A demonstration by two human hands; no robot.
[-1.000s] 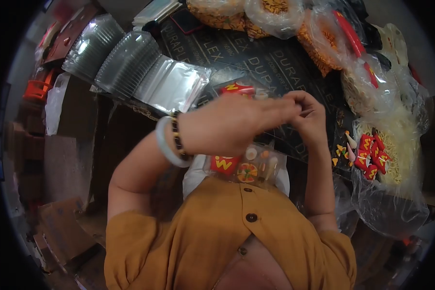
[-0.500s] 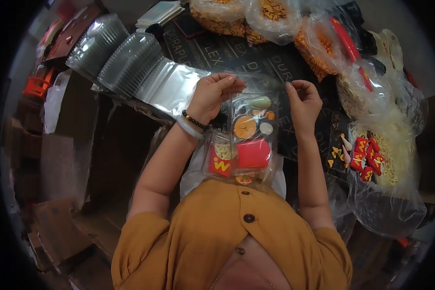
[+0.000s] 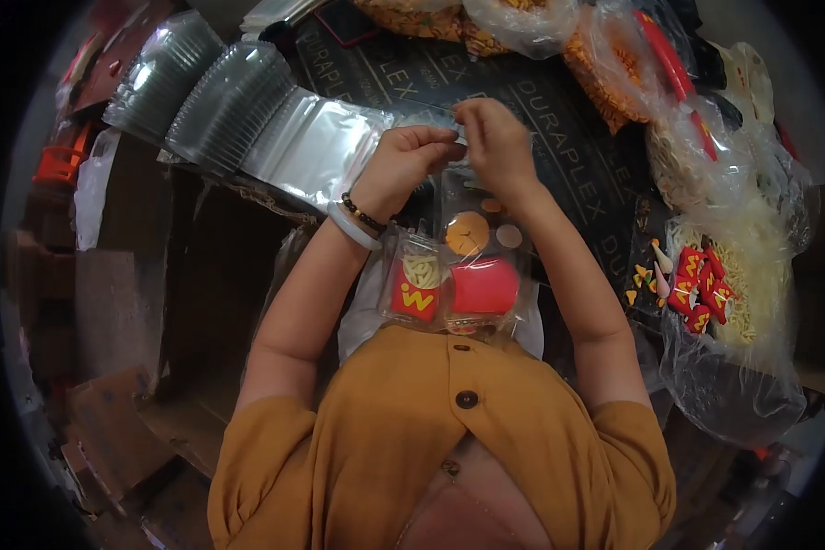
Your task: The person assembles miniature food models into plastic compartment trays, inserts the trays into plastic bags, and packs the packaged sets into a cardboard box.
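My left hand (image 3: 405, 167), with bracelets at its wrist, pinches the top edge of a clear plastic bag. Beside it my right hand (image 3: 497, 147) has its fingers closed at the same edge, nearly touching the left. Below the hands, the bag shows a round orange piece (image 3: 467, 235), a small pale disc (image 3: 509, 236) and a red piece (image 3: 485, 285). Against my body, left of the red piece, lies a clear pack with a red fries box (image 3: 415, 295) marked in yellow. My right forearm partly covers the bag.
Clear ribbed trays (image 3: 231, 108) and flat clear bags (image 3: 319, 147) lie at the left of the dark table (image 3: 559, 119). Bags of orange pieces (image 3: 605, 78) stand at the back. Several red fries boxes (image 3: 701, 284) lie on a bag of pale strips (image 3: 738, 307) at the right.
My right hand has moved left along the bag's top edge to meet my left hand. The two hands were apart half a second ago.
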